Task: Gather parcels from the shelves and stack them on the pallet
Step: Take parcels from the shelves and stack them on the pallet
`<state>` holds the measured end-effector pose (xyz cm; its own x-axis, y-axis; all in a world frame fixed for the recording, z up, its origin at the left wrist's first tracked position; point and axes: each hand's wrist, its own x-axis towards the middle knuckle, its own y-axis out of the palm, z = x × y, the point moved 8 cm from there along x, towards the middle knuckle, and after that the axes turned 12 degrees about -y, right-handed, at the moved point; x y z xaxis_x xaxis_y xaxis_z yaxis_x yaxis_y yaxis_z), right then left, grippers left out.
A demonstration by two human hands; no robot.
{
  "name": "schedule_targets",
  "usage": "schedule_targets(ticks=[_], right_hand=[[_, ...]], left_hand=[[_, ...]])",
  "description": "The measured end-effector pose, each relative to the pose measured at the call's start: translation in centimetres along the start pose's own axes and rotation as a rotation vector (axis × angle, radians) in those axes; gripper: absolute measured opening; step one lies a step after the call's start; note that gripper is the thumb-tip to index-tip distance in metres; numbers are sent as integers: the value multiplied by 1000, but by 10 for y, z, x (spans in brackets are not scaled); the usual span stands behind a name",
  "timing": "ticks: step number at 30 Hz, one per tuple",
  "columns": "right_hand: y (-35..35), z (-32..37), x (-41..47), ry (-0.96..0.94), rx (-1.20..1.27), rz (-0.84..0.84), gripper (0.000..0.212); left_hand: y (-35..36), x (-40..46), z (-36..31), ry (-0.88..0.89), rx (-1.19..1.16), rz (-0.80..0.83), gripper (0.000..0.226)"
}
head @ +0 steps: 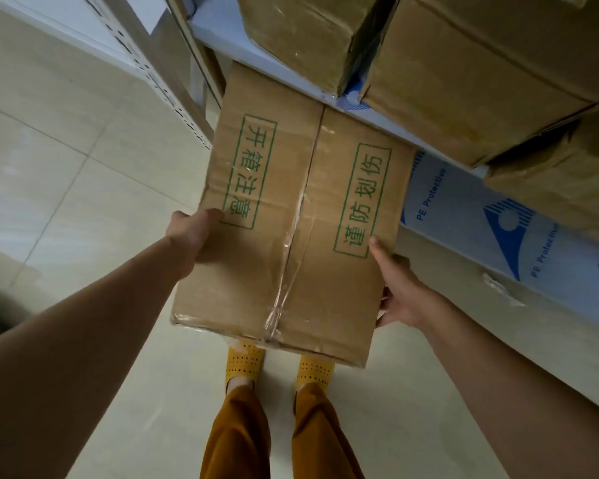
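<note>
At the upper left of the frame a perforated white shelf upright point(166, 91) slants over the tiled floor point(66, 188). The left hand point(191, 236) grips the left edge of a taped cardboard parcel point(291, 219) printed with green Chinese characters, thumb lying on top, the fingers hidden beneath. The parcel fills the centre, its far end under the white shelf board point(256, 67). The right hand point(400, 285) clasps the parcel's right edge, thumb on top, fingers curled underneath. Yellow slippers point(244, 363) show below. More brown boxes point(464, 74) sit on the shelf at the upper right.
</note>
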<state>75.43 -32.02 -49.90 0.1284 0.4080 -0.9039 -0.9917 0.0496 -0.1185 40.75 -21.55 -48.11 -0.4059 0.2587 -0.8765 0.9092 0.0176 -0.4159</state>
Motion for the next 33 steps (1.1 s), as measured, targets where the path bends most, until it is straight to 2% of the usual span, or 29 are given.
schedule_targets(ticks=[3,6,11,16,21,30,33], right_hand=[[23,-18,-20,128,-20,202,102],[34,-33,-36,183,1,250,94],[49,-42,-59,230,-74,316,59],[81,-53,-79,269,-270,412,72],[132,-62,-105,250,-470,437,83],[295,-84,-161,149,-794,523,80],[358,-88,-186,103,-897,570,77]], left_hand=[[-13,1,11,57,58,-72,60],[-22,-7,17,89,88,-48,51],[-55,-5,47,55,116,-70,58],[-99,5,92,26,76,-103,49],[-165,12,145,15,33,-194,39],[-337,9,280,-108,-169,-307,49],[-400,7,325,-121,-237,-341,46]])
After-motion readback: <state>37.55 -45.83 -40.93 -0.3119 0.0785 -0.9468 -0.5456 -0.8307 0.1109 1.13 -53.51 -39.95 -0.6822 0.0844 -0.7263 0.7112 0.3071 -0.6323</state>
